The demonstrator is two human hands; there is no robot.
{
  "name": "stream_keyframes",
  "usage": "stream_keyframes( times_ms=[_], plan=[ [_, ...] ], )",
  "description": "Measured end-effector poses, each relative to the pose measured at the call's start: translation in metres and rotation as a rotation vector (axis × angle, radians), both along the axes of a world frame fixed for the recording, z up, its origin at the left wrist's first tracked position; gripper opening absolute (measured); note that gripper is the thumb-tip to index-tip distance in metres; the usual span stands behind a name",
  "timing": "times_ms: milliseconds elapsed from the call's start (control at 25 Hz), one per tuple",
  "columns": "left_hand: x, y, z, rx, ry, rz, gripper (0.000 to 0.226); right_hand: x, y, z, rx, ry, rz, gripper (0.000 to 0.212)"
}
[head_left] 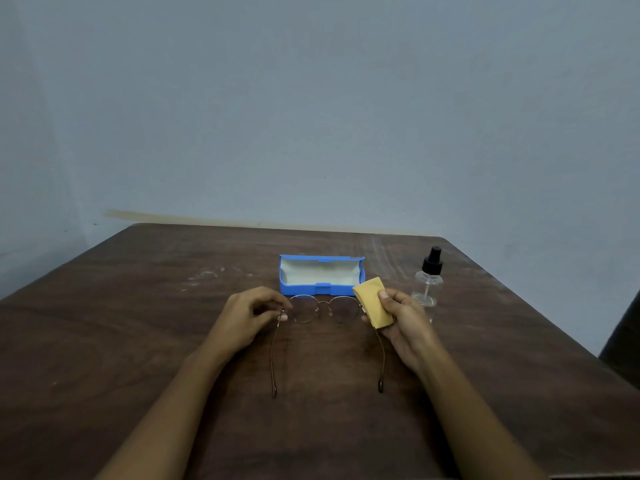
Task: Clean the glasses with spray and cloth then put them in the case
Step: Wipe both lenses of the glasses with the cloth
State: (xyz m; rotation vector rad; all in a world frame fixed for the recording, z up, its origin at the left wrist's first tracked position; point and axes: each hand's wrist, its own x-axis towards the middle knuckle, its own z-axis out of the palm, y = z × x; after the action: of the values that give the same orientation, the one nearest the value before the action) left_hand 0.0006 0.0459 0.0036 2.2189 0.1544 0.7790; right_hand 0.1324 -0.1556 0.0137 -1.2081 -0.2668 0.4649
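Observation:
Thin-rimmed round glasses (pixel 323 309) with both arms unfolded toward me are held between my hands above the brown table (pixel 138 306). My left hand (pixel 247 317) pinches the frame's left hinge. My right hand (pixel 403 322) holds a folded yellow cloth (pixel 372 301) against the frame's right hinge. Just behind the glasses lies the blue case (pixel 320 274), open, with a pale lining. A clear spray bottle (pixel 428 280) with a black nozzle stands upright to the right of the case.
The table ends at a grey wall behind the case. A dark object (pixel 623 344) shows off the table's right edge. Bare tabletop stretches to the left and near me.

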Motion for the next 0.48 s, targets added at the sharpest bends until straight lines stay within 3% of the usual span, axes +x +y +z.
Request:
stream_keyframes(
  times_ms=[360, 480],
  plan=[
    [0.0075, 0.006, -0.0019, -0.054, -0.119, 0.14, 0.005, -0.0019, 0.0027, 0.0021, 0.245, 0.112, 0.014, 0.02],
    [0.0079, 0.0082, -0.0026, -0.053, -0.128, 0.17, 0.012, -0.0039, 0.0045, 0.002, 0.262, 0.162, -0.023, 0.015]
  ],
)
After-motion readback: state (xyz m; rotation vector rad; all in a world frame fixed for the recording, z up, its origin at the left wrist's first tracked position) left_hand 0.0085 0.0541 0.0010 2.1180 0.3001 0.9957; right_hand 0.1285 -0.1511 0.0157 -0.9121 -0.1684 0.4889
